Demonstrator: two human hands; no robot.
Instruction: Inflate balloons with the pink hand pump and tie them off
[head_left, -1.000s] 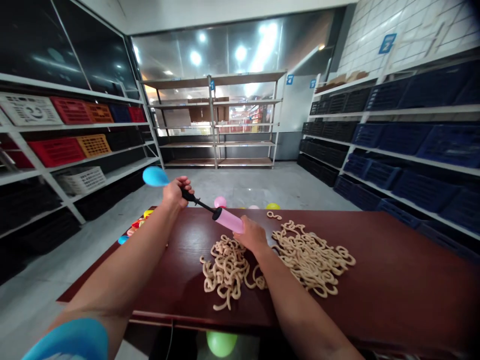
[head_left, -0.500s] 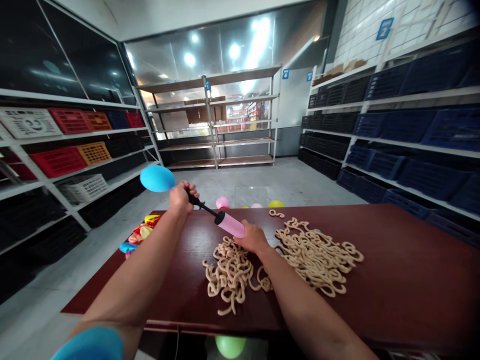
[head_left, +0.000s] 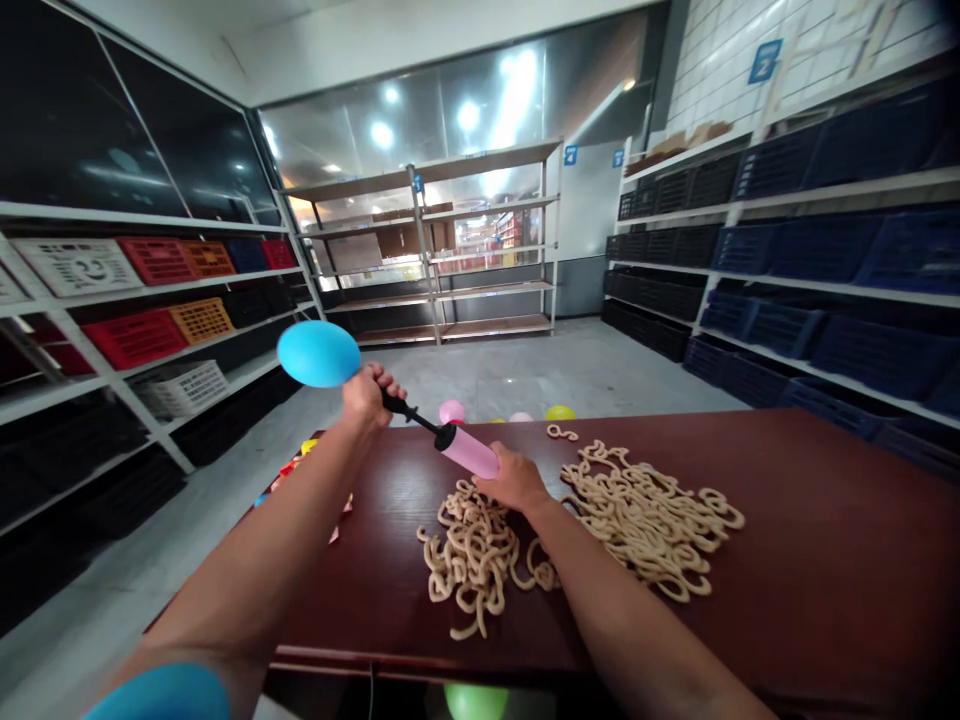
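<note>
A hand balloon pump [head_left: 471,450] with a pink barrel and a black end slants over the table between my hands. My left hand [head_left: 367,394] is closed around the pump's black end. At that hand, on its far left side, a partly inflated blue balloon [head_left: 319,353] sticks out; its neck is hidden by my fingers. My right hand [head_left: 514,478] wraps round the lower end of the pink barrel. Beneath and beside it lie a smaller heap of beige twisted strands [head_left: 469,555] and a larger heap [head_left: 649,520], loosely curled.
Colourful limp balloons [head_left: 289,470] lie at the left of the dark red table [head_left: 810,560]. Round balloons [head_left: 560,412] show past its far edge, and a green balloon [head_left: 476,702] below its front edge. Shelves with crates [head_left: 844,250] stand on both sides; a rack [head_left: 491,330] stands behind.
The blue balloon has swollen somewhat. Both hands keep their hold on the pump. The view has shifted slightly, so the table and heaps appear a little further right and lower.
</note>
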